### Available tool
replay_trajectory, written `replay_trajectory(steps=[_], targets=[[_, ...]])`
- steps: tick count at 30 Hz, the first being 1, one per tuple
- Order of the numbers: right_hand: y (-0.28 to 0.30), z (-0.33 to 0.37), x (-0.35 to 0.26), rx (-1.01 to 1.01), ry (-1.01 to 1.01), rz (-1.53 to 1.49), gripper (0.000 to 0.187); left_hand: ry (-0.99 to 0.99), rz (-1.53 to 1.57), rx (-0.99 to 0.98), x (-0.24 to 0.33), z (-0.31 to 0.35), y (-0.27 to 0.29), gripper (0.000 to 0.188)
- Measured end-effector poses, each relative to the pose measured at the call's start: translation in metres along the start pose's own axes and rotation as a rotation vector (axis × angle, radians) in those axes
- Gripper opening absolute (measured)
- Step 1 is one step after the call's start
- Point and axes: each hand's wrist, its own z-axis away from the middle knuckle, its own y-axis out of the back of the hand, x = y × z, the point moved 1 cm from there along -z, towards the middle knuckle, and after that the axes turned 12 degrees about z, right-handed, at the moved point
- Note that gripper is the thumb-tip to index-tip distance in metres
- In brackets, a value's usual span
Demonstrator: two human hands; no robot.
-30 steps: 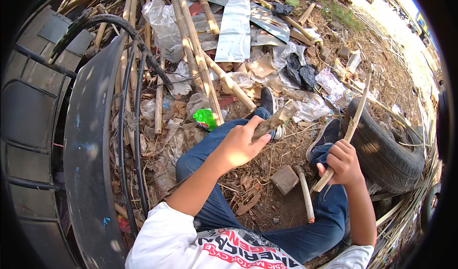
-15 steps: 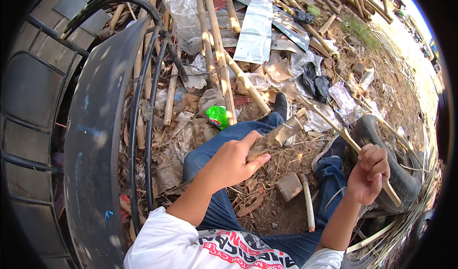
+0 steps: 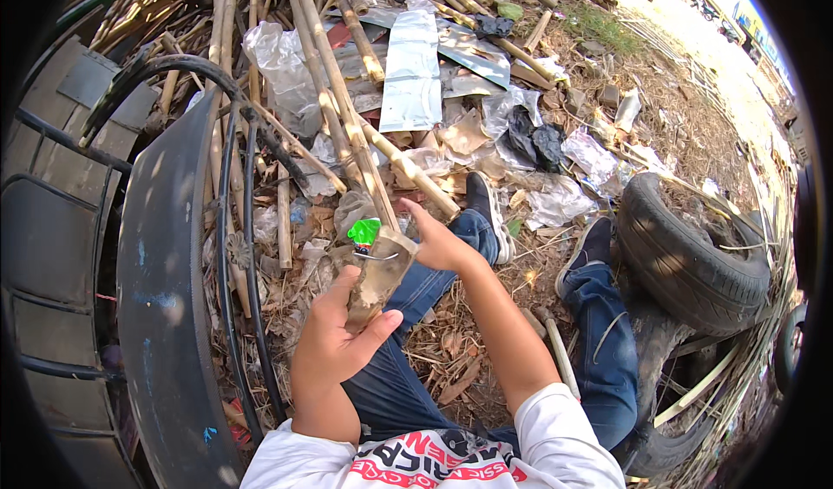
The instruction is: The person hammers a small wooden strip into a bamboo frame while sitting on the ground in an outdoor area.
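A worn, flat piece of wood or bamboo [image 3: 378, 281] is in my left hand [image 3: 334, 333], above my bent leg. My thumb and fingers grip its near end. Across its wider far end runs a thin pale strip, like a wire or blade edge. My right hand [image 3: 438, 242] is at the far right edge of that piece, index finger stretched out and away. It looks open; part of its fingers is hidden, and I cannot tell whether it touches the piece. Beyond lies a thin bamboo strip [image 3: 299, 148], slanting across the bamboo poles.
A black padded seat [image 3: 169, 289] with black metal bars stands at left. Bamboo poles [image 3: 343, 98], a silver sheet [image 3: 411, 72] and plastic scraps cover the ground ahead. An old tyre [image 3: 694, 263] lies at right. A green wrapper [image 3: 364, 231] sits behind the held piece.
My right hand has let go of the bamboo strip and crossed left to the held piece. A similar strip now lies at far left. My left hand has moved left, turning the piece more upright.
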Motion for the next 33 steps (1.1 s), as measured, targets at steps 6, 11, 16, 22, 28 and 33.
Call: replay_trajectory(steps=[6, 11, 16, 22, 28, 33], targets=[[0.065, 0.141, -0.026, 0.11, -0.213, -0.415, 0.057, 0.093, 0.005, -0.043, -0.033, -0.023, -0.025, 0.04], [0.128, 0.203, -0.095, 0.63, -0.116, -0.133, 0.038, -0.012, -0.092, -0.266, -0.045, -0.041, -0.093, 0.032], [0.128, 0.232, -0.092, 0.848, -0.293, 0.002, 0.029, -0.223, -0.197, -0.349, -0.05, -0.035, -0.149, 0.033], [0.126, 0.257, -0.079, 1.022, -0.464, 0.092, 0.022, -0.09, -0.243, -0.406, -0.035, -0.017, -0.188, 0.03], [0.128, 0.265, -0.085, 0.898, -0.653, -0.028, 0.016, -0.078, -0.279, -0.417, -0.033, -0.015, -0.192, 0.037], [0.127, 0.273, -0.074, 0.813, -0.363, -0.712, 0.01, -0.108, -0.244, -0.453, -0.03, -0.016, -0.19, 0.038]])
